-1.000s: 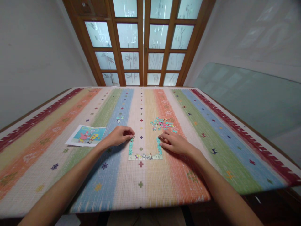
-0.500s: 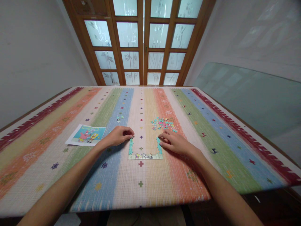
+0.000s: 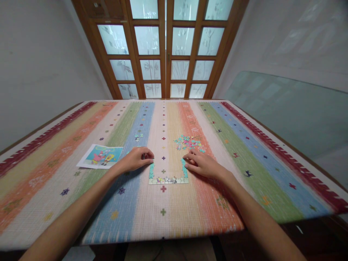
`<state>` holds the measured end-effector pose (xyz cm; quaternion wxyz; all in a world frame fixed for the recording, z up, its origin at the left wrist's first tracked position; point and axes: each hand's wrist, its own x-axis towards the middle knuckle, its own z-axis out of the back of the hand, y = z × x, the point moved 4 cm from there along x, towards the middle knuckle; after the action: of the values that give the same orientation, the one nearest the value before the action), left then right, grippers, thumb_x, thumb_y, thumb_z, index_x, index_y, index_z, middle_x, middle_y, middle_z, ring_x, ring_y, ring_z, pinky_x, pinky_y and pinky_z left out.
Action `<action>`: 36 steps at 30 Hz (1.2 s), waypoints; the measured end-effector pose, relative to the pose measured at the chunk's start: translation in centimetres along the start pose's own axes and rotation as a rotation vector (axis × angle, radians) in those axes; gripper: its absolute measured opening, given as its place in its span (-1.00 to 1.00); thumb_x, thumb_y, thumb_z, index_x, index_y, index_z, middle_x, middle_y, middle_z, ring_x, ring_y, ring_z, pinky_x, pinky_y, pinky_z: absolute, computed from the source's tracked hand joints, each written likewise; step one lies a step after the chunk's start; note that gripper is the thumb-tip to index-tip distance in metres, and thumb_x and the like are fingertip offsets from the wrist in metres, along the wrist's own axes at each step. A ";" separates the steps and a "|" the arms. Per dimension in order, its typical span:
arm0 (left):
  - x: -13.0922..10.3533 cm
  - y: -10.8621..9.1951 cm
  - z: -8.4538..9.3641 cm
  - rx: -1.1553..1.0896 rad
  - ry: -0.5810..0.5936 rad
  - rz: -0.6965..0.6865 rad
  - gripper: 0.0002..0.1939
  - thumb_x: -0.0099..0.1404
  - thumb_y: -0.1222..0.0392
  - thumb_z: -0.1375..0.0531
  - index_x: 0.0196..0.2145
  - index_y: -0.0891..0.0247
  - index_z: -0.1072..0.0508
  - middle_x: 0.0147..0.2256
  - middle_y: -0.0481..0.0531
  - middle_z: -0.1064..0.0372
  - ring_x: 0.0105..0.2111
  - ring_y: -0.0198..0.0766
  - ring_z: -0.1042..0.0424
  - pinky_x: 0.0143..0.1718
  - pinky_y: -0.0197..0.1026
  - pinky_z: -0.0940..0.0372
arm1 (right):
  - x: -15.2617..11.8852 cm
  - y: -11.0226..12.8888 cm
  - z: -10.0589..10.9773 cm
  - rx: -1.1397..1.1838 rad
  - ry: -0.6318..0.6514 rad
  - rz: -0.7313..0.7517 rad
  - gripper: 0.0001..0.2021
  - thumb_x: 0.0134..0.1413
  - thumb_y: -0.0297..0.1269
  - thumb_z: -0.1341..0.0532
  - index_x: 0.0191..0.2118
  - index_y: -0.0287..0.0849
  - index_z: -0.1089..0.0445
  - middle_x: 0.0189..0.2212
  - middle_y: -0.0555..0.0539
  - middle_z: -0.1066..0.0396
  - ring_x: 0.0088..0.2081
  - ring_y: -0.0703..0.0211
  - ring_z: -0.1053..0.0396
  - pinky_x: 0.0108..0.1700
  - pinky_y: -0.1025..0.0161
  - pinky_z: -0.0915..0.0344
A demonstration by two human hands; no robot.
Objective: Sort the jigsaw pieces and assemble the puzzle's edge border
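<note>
A partly joined jigsaw puzzle (image 3: 168, 180) lies flat in front of me, a U of pieces with a pale bottom row and two teal sides. My left hand (image 3: 140, 158) is closed in a pinch at the top of the left side, on a puzzle piece mostly hidden by the fingertips. At the top of the right side, my right hand (image 3: 199, 163) has its bent thumb and fingers against the puzzle's teal edge. Just beyond that hand is a pile of loose puzzle pieces (image 3: 187, 142), mixed teal, pink and yellow.
A printed cartoon picture (image 3: 102, 156) lies left of my left hand. Several loose pieces (image 3: 138, 137) sit farther back on the blue stripe. A striped cloth (image 3: 152, 217) covers the table. Wooden glass-paned doors (image 3: 165, 54) stand behind it, and a greenish glass panel (image 3: 293, 112) is at the right.
My left fingers have curled in slightly at the top of the puzzle's left side, and the small bit seen at their tips is now hidden. My right hand stays in place.
</note>
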<state>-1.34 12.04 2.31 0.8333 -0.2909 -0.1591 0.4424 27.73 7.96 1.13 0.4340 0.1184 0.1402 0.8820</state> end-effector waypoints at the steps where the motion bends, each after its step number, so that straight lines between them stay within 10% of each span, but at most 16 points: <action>1: -0.1 0.0 0.0 0.011 -0.001 -0.007 -0.82 0.25 0.05 -0.26 -0.31 0.20 -0.56 -0.35 0.05 -0.52 -0.38 -0.20 -0.42 -0.25 -0.13 -0.33 | 0.0 0.0 0.0 0.001 -0.001 0.001 -0.86 0.33 -0.28 -0.18 -0.07 -0.14 -0.42 -0.17 -0.14 -0.38 -0.22 0.06 -0.37 -0.17 0.15 -0.30; 29: -1.4 0.6 -0.8 0.061 -0.055 -0.074 -0.70 0.40 -0.07 -0.14 -0.15 0.18 -0.53 -0.15 0.13 -0.48 -0.16 -0.06 -0.43 0.01 0.02 -0.31 | 0.1 -0.1 0.0 0.003 -0.006 0.008 -0.90 0.32 -0.29 -0.19 -0.10 -0.13 -0.40 -0.18 -0.14 -0.37 -0.24 0.07 -0.36 -0.17 0.15 -0.30; 36: -4.0 0.0 -1.4 0.091 0.015 -0.089 0.00 0.07 -0.25 -0.45 0.33 0.18 -0.18 0.22 0.25 -0.28 0.23 0.16 -0.21 0.31 0.19 -0.06 | -0.1 0.4 0.3 -0.014 0.003 0.000 -0.88 0.33 -0.32 -0.17 -0.08 -0.16 -0.40 -0.19 -0.14 -0.36 -0.21 0.05 -0.36 -0.16 0.15 -0.29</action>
<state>-2.81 8.27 1.14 0.8657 -0.2486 -0.1455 0.4094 27.60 7.69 1.50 0.4345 0.1142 0.1348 0.8832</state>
